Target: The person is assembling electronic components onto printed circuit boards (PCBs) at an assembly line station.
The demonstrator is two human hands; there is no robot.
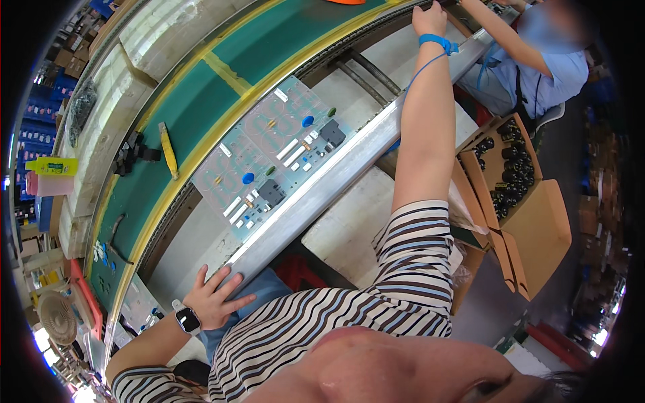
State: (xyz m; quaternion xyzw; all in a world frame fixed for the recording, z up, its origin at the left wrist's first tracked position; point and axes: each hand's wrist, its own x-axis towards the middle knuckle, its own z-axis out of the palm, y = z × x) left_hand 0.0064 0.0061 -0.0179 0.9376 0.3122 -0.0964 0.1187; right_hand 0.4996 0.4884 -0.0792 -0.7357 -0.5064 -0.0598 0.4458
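Observation:
My left hand [216, 297], with a watch at its wrist, lies with fingers spread on the near end of the silver metal rail [316, 191]. It holds nothing. Stretched far out to the upper right, my right hand [430, 20] wears a blue wrist strap [438, 44] with a cord. Its fingers are curled closed at the far part of the rail; what is in them is too small to make out. Between my hands, a circuit board [259, 161] with two matching sections lies along the rail. Blue discs, black blocks and white parts stand on it, apart from both hands.
Beyond the board curves a green conveyor belt [195, 97] edged in yellow, carrying a yellow-handled tool [168, 153] and black parts [133, 156]. On the right stands an open cardboard box [531, 228] of black cylindrical parts [514, 168]. A co-worker [547, 74] sits at upper right.

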